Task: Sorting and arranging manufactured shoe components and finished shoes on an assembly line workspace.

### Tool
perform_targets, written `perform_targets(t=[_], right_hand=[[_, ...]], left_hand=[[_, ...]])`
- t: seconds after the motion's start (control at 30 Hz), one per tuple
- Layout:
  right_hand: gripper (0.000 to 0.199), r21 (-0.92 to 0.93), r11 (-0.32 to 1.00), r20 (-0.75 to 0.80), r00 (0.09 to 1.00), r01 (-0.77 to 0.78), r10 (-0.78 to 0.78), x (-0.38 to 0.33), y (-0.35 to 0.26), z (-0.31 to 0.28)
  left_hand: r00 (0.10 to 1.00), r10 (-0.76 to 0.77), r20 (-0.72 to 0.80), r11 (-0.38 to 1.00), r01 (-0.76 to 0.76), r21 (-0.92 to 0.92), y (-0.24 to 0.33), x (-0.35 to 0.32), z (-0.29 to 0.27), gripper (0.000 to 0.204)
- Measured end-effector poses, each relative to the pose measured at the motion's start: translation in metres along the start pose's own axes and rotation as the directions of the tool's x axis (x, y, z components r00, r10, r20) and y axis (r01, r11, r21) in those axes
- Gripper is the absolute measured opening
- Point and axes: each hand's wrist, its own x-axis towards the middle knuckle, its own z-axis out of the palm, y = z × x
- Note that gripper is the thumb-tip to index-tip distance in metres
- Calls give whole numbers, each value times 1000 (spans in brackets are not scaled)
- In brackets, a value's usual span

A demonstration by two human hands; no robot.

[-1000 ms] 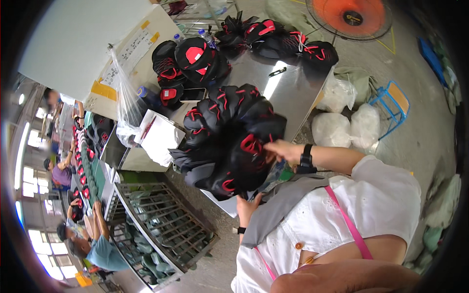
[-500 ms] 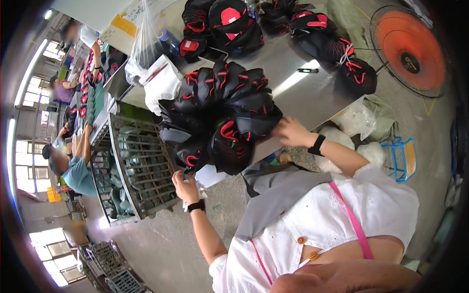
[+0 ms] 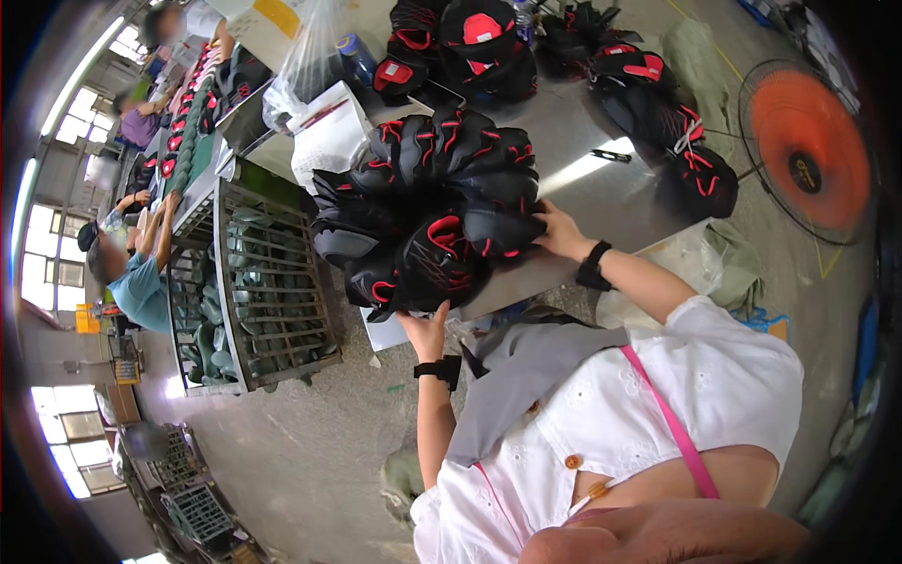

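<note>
A ring of black shoe uppers (image 3: 484,230) with red trim and laces lies on the metal table in front of me, packed side by side around a dark hollow. At its near edge, my left hand (image 3: 427,334) grips the lower edge of a shoe upper (image 3: 437,258), thumb up against it. Some of that hand's fingers are hidden beneath the upper. On the ring's right side, my right hand (image 3: 564,233) closes on the end of another dark upper, its fingertips partly covered. Both wrists carry black bands.
More black and red shoe uppers (image 3: 648,103) lie along the table's (image 3: 573,188) far side. A white paper pad (image 3: 329,136), a blue bottle (image 3: 355,58) and a small black tool (image 3: 611,155) are there too. A barred rack (image 3: 272,291) stands left, an orange fan (image 3: 808,155) right. Co-workers sit at far left.
My left hand has moved right along the ring's near edge and now grips an upper there. My right hand has come in closer on the right side. The whole view has shifted slightly.
</note>
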Motion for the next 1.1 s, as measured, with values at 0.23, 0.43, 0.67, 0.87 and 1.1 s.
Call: perform_targets(t=[0.23,0.43,0.67,0.87,1.1], right_hand=[[40,-6,965,-91,961,262,-262,63,-84,-125],[51,-256,751,497,749,609,-438,119,-108,-76],[48,-207,557,808,462,804,-366,117,-157,-1],[78,-119,476,894,302,871,-331,105,-158,11],[72,1,366,1000,-11,931,25,136,-159,-27]], left_hand=[[992,125,30,847,-123,517,67,-3,-63,67],[906,292,307,470,-415,779,148,35,-100,65],[890,102,445,295,-454,841,131,57,-87,62],[803,216,556,338,-596,729,137,68,-85,59],[780,192,595,456,-608,650,129,81,-89,56]])
